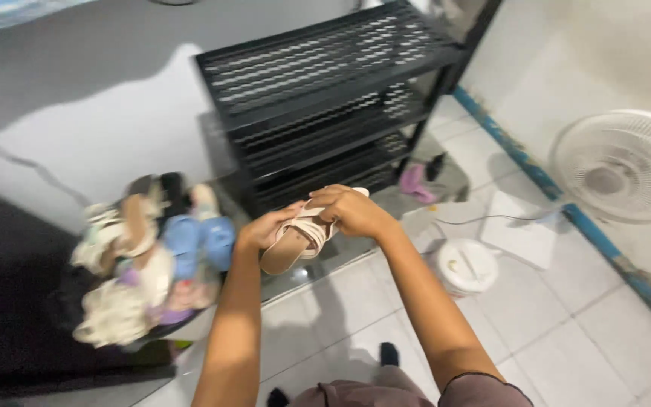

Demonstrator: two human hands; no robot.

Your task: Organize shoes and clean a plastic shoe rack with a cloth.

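Pile of shoes (145,264) at far left on floor. Left hand (265,228) closed on heel end of a beige strappy sandal (295,241); right hand (352,211) grips its strap end. Sandal's long axis runs lower-left to upper-right, held between both hands before the black rack (325,90) (shelves bare). White fan (623,162) far right.

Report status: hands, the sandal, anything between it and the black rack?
Left hand and right hand both grip beige strappy sandal. Held above tiled floor, before black shoe rack. Shoe pile off left; path clear.
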